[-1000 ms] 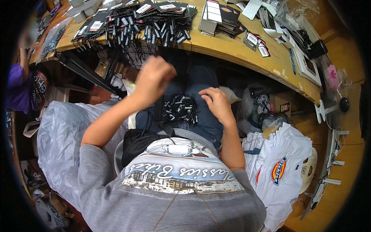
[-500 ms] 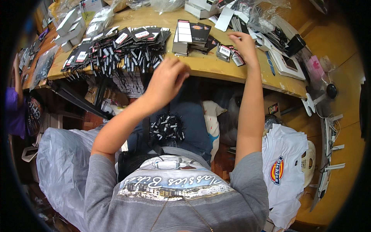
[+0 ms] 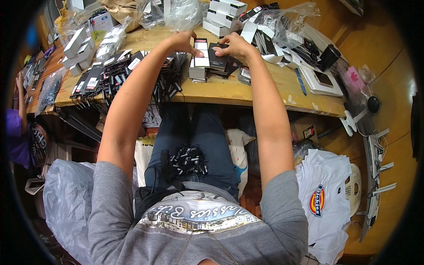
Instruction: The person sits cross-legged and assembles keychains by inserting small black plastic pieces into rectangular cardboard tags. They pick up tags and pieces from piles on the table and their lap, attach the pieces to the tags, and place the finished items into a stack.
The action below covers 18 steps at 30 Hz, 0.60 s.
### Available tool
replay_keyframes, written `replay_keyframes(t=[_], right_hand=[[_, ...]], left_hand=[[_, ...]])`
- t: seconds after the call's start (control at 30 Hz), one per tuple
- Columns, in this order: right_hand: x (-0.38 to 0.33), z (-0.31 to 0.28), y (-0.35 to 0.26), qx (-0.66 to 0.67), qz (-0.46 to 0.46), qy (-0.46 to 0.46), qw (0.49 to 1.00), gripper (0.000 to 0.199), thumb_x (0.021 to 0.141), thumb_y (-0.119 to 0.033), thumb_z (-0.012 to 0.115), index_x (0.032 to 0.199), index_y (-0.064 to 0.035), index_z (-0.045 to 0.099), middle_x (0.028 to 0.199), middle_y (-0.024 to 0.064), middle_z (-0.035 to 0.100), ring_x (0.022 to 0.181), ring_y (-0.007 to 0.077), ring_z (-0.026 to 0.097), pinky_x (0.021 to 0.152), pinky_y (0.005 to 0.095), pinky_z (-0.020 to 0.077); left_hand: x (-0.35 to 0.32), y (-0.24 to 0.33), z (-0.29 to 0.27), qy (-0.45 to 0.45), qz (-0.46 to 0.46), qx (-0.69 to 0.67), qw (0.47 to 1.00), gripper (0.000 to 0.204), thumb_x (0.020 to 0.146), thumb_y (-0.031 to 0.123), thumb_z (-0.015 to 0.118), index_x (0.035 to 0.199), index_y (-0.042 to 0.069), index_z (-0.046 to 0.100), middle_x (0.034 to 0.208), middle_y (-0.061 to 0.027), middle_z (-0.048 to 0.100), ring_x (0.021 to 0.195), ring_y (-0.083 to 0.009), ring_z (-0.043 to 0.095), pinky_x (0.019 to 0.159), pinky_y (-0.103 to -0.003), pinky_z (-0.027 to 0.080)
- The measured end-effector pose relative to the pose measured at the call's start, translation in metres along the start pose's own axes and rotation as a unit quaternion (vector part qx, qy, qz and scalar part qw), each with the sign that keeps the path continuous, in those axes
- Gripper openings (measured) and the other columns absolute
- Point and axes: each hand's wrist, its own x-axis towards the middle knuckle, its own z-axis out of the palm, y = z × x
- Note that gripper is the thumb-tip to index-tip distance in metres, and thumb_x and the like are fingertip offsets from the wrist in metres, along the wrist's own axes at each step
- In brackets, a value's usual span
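Both my arms reach across the wooden table to two neighbouring stacks of cards. My left hand (image 3: 183, 43) grips the stack of white cards with red ends (image 3: 202, 61), its thumb on the top card and its other fingers at the far left edge. My right hand (image 3: 237, 47) holds the top of the black hang tag stack (image 3: 217, 61), thumb on its face and fingers curled at the far edge. To the left lies a large heap of black hang tags with strings (image 3: 119, 73). A bundle of black tag strings (image 3: 190, 161) rests on my lap.
A small stack of labels (image 3: 244, 75) lies right of the black tags. White boxes (image 3: 223, 17) and clear plastic bags stand behind. At right are a phone (image 3: 323, 78) on a white box and folded white shirts (image 3: 324, 190). Another person's purple sleeve (image 3: 17, 137) shows far left.
My left hand has moved forward from the table's front edge to the white cards. My right hand has moved left from beside the small labels to the black hang tags.
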Motion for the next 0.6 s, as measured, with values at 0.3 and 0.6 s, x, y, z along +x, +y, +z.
replay_keyframes(t=[0.3,0.6], right_hand=[[-0.014,-0.024,-0.001,0.394,0.045,0.104,0.912,0.038,0.061,-0.008,0.070,0.093,0.0004,0.050,0.072,0.0095,0.058,0.055,0.0108,0.054,0.039,0.0193,0.0405],[-0.069,-0.040,-0.059,0.406,-0.138,0.087,0.899,0.029,0.069,-0.013,0.065,0.093,-0.0036,0.051,0.072,0.0035,0.056,0.057,0.0049,0.048,0.049,0.0174,0.0370]], left_hand=[[-0.021,0.031,-0.020,0.190,-0.053,-0.533,0.823,0.027,0.069,0.003,0.063,0.092,0.003,0.049,0.074,-0.0044,0.050,0.068,-0.0127,0.054,0.058,-0.024,0.047],[-0.059,0.077,-0.027,0.170,-0.016,-0.624,0.762,0.029,0.067,0.012,0.067,0.091,-0.001,0.056,0.077,-0.0044,0.058,0.067,-0.0091,0.053,0.059,-0.020,0.042]])
